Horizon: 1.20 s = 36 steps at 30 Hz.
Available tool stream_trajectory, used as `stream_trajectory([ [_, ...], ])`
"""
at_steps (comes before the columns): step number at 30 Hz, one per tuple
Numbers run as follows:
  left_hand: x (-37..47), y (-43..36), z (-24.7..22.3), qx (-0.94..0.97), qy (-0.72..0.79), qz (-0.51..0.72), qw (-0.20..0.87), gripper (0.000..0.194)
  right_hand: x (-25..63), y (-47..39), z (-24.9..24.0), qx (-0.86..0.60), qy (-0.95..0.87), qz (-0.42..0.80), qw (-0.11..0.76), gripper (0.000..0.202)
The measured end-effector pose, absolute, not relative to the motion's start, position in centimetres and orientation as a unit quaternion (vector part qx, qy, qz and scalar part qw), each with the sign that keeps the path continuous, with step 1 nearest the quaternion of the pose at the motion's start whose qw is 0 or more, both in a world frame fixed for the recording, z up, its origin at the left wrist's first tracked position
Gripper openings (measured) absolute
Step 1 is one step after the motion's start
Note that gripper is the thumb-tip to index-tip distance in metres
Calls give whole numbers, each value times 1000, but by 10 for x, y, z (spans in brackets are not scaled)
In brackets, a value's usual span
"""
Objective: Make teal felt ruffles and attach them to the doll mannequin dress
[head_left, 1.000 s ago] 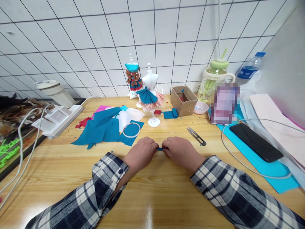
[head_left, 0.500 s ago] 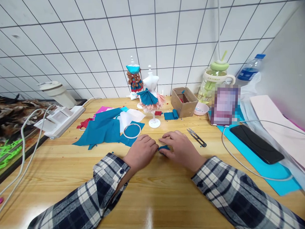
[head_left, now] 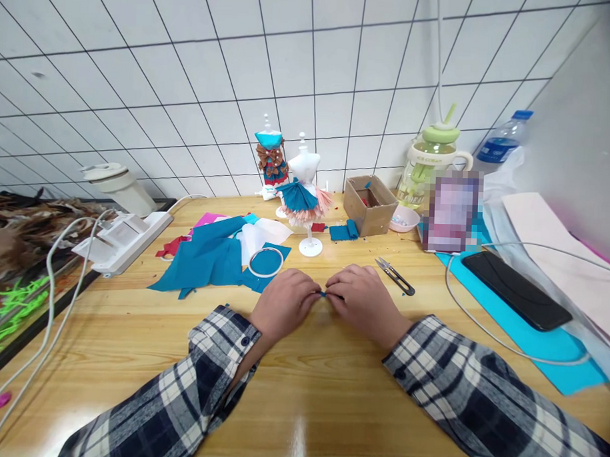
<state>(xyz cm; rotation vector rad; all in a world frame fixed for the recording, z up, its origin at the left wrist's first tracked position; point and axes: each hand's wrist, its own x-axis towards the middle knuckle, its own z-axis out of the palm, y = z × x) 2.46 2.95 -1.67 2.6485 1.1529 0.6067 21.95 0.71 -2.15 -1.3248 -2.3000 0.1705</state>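
A small blue piece (head_left: 323, 294) shows between my fingertips, mostly hidden by them. My left hand (head_left: 287, 301) pinches its left end, and my right hand (head_left: 363, 300) pinches its right end. Just behind them stands a small white dress form (head_left: 304, 168) with a pleated blue and pink paper skirt (head_left: 301, 198). Blue paper (head_left: 211, 255) lies to the left, with a silver ring (head_left: 251, 263) on part of it. Thread snips (head_left: 396, 277) rest on the table to the right of my right hand.
Behind are a second dressed form (head_left: 271, 157), a cardboard box (head_left: 370, 207), a pink bowl (head_left: 404, 219) and a green-lidded jug (head_left: 432, 159). A black phone (head_left: 515, 290) and white cable lie right. A white power strip (head_left: 127, 242) sits left.
The fingers of my right hand have closed on the blue piece, which shows less than before. My left fingertips now pinch its other end, and the view has shifted slightly.
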Motion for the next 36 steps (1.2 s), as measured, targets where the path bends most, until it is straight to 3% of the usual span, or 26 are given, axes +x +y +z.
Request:
stream_trajectory([
  [4,30,26,-16,683,491,369,396,50,219,12,-24,-517,-751,150,383,12],
  [7,38,20,-19,529,492,402,563,47,214,12,-25,-514,-689,221,461,10],
  [10,45,15,-24,456,462,432,626,41,208,10,-24,-510,-658,258,489,10],
  [18,47,14,-26,393,488,474,618,28,195,3,-23,-509,-633,272,516,10],
  [24,50,11,-20,385,484,486,618,32,192,1,-22,-524,-627,239,525,8],
  [32,49,12,-24,458,519,482,538,29,190,1,-25,-520,-630,238,526,9],
  [36,40,20,-24,545,510,484,456,21,200,5,-27,-512,-663,254,484,12],
])
